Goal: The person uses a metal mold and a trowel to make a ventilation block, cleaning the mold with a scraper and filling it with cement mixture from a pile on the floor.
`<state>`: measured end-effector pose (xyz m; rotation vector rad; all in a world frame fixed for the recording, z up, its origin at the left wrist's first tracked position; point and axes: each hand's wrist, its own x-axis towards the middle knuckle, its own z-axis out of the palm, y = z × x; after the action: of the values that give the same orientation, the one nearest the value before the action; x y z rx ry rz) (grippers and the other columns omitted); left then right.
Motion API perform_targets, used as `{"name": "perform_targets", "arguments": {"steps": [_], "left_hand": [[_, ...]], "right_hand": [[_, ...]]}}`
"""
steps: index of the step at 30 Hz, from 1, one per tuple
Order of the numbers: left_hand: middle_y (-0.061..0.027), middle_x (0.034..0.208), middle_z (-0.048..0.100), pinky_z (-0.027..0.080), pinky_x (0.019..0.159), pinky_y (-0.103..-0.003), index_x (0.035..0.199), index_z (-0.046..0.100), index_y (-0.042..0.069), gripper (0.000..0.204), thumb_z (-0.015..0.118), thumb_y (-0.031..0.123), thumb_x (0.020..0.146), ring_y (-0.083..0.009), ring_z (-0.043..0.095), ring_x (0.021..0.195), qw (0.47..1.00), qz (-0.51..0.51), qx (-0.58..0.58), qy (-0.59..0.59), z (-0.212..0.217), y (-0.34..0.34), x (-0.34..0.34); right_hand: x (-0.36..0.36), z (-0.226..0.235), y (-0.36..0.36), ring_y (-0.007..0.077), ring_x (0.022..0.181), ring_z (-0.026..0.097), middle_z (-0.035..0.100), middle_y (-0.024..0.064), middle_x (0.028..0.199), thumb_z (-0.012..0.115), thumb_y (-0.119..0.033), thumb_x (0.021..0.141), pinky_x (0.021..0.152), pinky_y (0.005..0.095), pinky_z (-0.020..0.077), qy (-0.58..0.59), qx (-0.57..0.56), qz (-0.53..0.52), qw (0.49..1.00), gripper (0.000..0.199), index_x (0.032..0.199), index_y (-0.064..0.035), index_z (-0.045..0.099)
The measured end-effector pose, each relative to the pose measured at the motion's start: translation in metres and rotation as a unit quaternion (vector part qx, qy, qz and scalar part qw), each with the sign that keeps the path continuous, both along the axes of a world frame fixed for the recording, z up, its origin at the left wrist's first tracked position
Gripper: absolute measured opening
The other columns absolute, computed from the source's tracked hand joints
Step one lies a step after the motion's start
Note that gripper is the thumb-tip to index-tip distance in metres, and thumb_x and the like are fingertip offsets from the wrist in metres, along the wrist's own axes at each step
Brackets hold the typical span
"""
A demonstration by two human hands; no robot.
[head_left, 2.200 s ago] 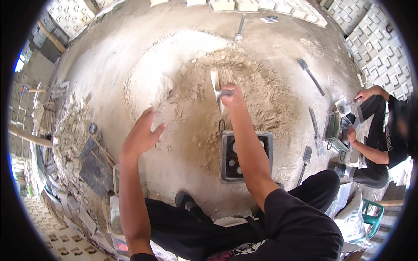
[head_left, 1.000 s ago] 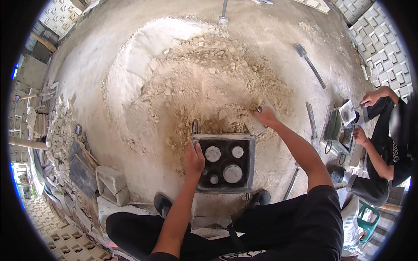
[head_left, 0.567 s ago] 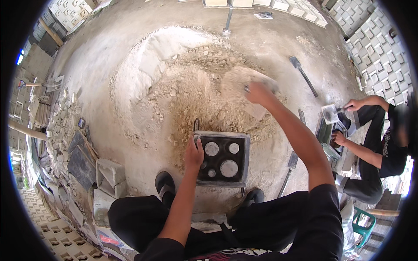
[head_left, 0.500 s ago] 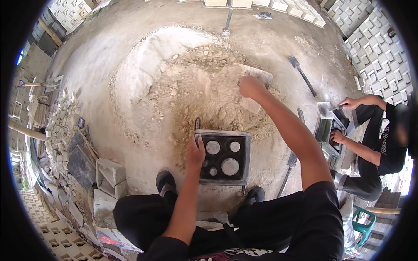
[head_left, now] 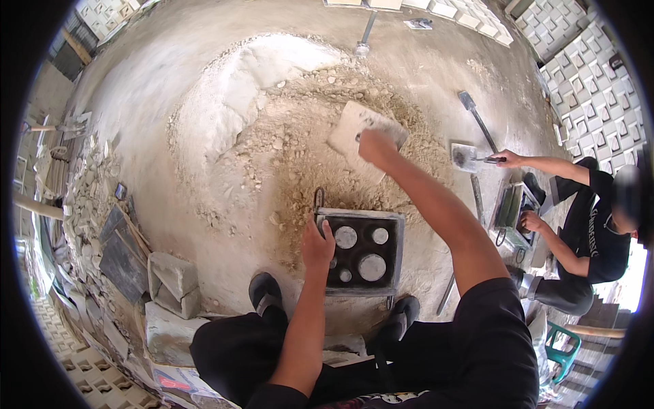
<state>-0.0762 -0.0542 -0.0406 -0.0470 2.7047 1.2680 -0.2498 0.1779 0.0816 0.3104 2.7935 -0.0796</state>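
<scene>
A square black metal mould (head_left: 361, 253) with round pegs inside sits on the ground between my feet. My left hand (head_left: 317, 245) rests on the mould's left edge, fingers over its rim. My right hand (head_left: 376, 144) is stretched out over the sandy mortar heap (head_left: 286, 150), shut on the handle of a flat rectangular trowel (head_left: 354, 133) whose blade lies on the heap.
A person (head_left: 586, 225) crouches at the right over another mould (head_left: 512, 208), holding a small trowel. Long-handled tools (head_left: 477, 123) lie right of the heap. Concrete blocks (head_left: 170, 279) and rubble sit at left. Patterned blocks (head_left: 593, 75) fill the top right.
My right hand has reached farther out onto the heap with the trowel. My left hand has stayed on the mould's edge. The person at right has shifted their arms.
</scene>
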Motion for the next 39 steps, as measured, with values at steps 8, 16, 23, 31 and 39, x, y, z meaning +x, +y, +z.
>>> {"name": "perform_targets", "arguments": {"steps": [8,16,23,31,39], "left_hand": [[-0.0248,0.137,0.052,0.042,0.103,-0.048,0.142,0.041,-0.001,0.060,0.043,0.043,0.101,-0.0418,0.051,0.124,1.000,0.002,-0.017,0.004,0.001,0.001,-0.003],[-0.0255,0.135,0.053,0.043,0.101,-0.048,0.141,0.044,-0.002,0.058,0.045,0.040,0.101,-0.0429,0.052,0.123,1.000,0.019,-0.011,0.013,-0.004,0.005,-0.001],[-0.0273,0.131,0.056,0.043,0.101,-0.047,0.137,0.047,-0.004,0.055,0.046,0.037,0.101,-0.0439,0.054,0.120,1.000,0.001,-0.003,0.031,-0.004,0.010,-0.003],[-0.0267,0.131,0.056,0.042,0.102,-0.048,0.138,0.046,-0.002,0.054,0.044,0.038,0.101,-0.0429,0.053,0.122,0.999,0.006,-0.029,0.030,-0.001,0.002,-0.001],[-0.0283,0.130,0.056,0.042,0.102,-0.048,0.137,0.046,-0.004,0.058,0.044,0.041,0.101,-0.0442,0.053,0.121,1.000,0.004,-0.022,0.011,0.002,0.003,-0.002]], "right_hand": [[0.053,-0.017,0.047,0.0377,0.091,0.071,0.071,0.0252,0.093,0.058,-0.012,0.082,0.078,0.0461,0.0568,-0.029,0.022,0.013,0.999,0.024,0.095,0.0033,0.072],[0.155,0.002,0.136,0.0414,0.090,0.069,0.070,0.0270,0.092,0.061,-0.024,0.083,0.081,0.0488,0.0553,-0.086,0.044,-0.051,0.994,0.031,0.096,0.0028,0.070],[0.164,-0.138,0.164,0.0448,0.094,0.066,0.068,0.0297,0.091,0.064,-0.029,0.082,0.083,0.0497,0.0520,0.039,-0.102,-0.085,0.990,0.037,0.098,0.0040,0.067],[0.112,-0.100,0.134,0.0444,0.089,0.066,0.067,0.0297,0.088,0.068,-0.032,0.080,0.078,0.0504,0.0515,0.081,-0.166,-0.096,0.978,0.039,0.092,0.0048,0.066],[0.052,0.032,0.089,0.0374,0.088,0.071,0.070,0.0262,0.092,0.062,-0.016,0.083,0.075,0.0462,0.0567,0.068,-0.044,-0.003,0.997,0.024,0.094,0.0031,0.071]]}}
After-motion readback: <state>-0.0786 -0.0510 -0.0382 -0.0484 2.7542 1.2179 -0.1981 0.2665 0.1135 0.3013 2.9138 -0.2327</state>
